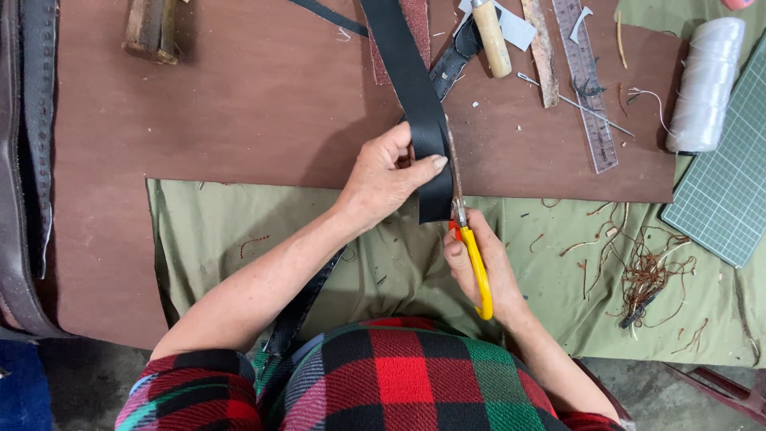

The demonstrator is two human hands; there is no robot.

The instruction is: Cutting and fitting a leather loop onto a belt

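black strap (pixel 419 104) is pinched in left hand (pixel 383 179) fingers | yellow scissors (pixel 471 247), just right of strap, are gripped by right hand (pixel 483 271), fingers curled shut

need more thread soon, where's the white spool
In the head view, the white thread spool lies at the upper right, between the clear ruler and the green cutting mat.

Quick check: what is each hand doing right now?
Left hand: closed on the black leather strap.
Right hand: closed on the yellow-handled scissors, blades at the strap's edge.
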